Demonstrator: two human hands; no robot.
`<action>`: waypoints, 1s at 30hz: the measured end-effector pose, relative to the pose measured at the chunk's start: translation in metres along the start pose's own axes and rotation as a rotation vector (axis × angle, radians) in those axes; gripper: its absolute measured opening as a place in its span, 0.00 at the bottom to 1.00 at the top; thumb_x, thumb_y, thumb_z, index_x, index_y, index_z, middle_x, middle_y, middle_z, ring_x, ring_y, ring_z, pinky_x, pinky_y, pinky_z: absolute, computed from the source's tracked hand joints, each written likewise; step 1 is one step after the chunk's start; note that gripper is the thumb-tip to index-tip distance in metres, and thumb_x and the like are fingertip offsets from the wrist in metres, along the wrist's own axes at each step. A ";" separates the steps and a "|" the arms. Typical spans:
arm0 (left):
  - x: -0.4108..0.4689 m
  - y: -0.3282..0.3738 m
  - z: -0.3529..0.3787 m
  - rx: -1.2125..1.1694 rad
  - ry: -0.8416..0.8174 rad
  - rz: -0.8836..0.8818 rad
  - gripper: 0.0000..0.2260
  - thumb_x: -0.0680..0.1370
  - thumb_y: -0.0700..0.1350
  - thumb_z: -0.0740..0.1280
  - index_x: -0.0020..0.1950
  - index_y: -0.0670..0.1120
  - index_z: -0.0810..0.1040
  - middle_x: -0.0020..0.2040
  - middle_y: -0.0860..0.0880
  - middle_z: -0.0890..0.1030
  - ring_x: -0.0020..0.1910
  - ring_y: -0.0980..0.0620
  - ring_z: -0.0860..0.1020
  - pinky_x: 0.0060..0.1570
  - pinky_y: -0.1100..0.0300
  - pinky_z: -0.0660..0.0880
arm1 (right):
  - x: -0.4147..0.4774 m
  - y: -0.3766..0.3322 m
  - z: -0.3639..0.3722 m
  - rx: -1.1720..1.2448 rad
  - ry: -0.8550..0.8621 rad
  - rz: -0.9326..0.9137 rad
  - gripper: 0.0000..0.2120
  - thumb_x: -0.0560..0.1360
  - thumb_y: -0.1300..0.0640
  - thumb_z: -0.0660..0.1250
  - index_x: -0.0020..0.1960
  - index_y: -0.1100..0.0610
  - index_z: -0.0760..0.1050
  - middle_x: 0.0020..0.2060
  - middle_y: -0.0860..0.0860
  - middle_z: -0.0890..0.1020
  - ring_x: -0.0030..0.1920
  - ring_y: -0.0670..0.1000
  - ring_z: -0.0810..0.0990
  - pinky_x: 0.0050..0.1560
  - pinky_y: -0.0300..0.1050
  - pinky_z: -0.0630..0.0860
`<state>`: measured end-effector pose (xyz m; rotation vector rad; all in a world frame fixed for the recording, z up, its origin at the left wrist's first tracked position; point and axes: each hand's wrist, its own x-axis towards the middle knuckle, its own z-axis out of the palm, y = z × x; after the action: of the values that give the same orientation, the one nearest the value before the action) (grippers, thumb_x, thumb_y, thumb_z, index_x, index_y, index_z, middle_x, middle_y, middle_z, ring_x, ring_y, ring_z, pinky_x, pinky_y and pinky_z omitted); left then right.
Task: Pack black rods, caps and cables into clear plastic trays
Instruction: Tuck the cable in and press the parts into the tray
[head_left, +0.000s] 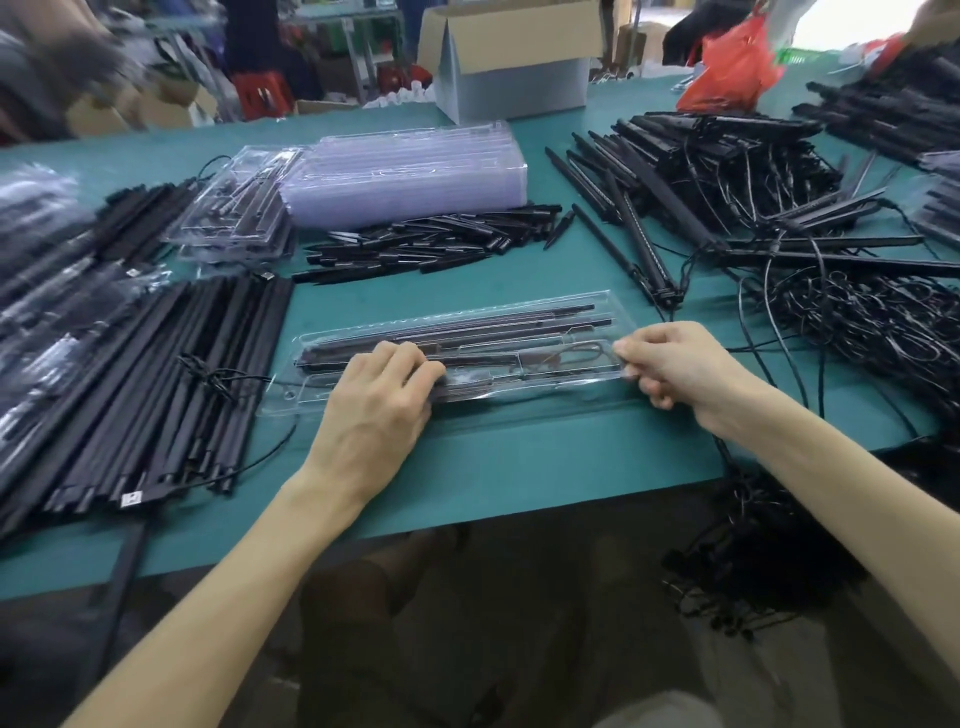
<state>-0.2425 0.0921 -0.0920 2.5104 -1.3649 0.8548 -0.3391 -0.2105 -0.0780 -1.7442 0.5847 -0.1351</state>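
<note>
- Roughly midway through one pack, by the look of it: in the centre of the frame, a clear tray (550, 384) flat on the green table (519, 467), already loaded with several long black rods (519, 315) and a looped cable (576, 356) in its right-hand pocket.
- No sure sign of caps inside; probably left to add.
- Pressed onto the tray's left half with bent fingers: left hand (379, 400); gripping a rod or merely pushing down, impossible to tell.
- Pinching the tray's right end between thumb and curled fingers: right hand (675, 364).
- Done so far: a few filled trays (234, 218) piled at upper left.
- Plenty left: a tall stack of empty trays (410, 171) at upper centre, short black pieces (431, 244) just below it, a rod bundle (171, 379) at left, tangled cables (872, 322) at right.
- Thin, glossy, see-through, moulded into long channels; likely flexible under pressure.
</note>
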 end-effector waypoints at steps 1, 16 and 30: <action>0.001 0.001 0.001 0.012 0.000 -0.001 0.07 0.76 0.35 0.68 0.54 0.41 0.80 0.47 0.45 0.78 0.47 0.42 0.76 0.48 0.49 0.74 | 0.000 0.001 0.001 -0.018 0.011 -0.016 0.08 0.80 0.58 0.67 0.44 0.60 0.78 0.32 0.52 0.77 0.22 0.44 0.69 0.21 0.37 0.64; 0.017 0.010 0.004 0.062 0.027 0.040 0.10 0.82 0.38 0.59 0.53 0.41 0.81 0.46 0.44 0.79 0.45 0.42 0.77 0.44 0.48 0.75 | -0.038 -0.016 0.070 -1.012 0.293 -1.086 0.15 0.78 0.49 0.67 0.56 0.60 0.79 0.51 0.54 0.79 0.53 0.56 0.76 0.58 0.51 0.68; 0.042 0.008 0.006 0.227 -0.042 -0.031 0.12 0.69 0.34 0.74 0.48 0.45 0.78 0.43 0.47 0.77 0.42 0.45 0.75 0.41 0.53 0.70 | -0.003 -0.032 0.117 -1.177 0.429 -1.234 0.11 0.69 0.73 0.63 0.35 0.58 0.73 0.33 0.55 0.76 0.34 0.56 0.74 0.36 0.50 0.72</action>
<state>-0.2294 0.0548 -0.0748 2.7239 -1.3040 1.0083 -0.2855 -0.1018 -0.0778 -3.0444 -0.3402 -1.2446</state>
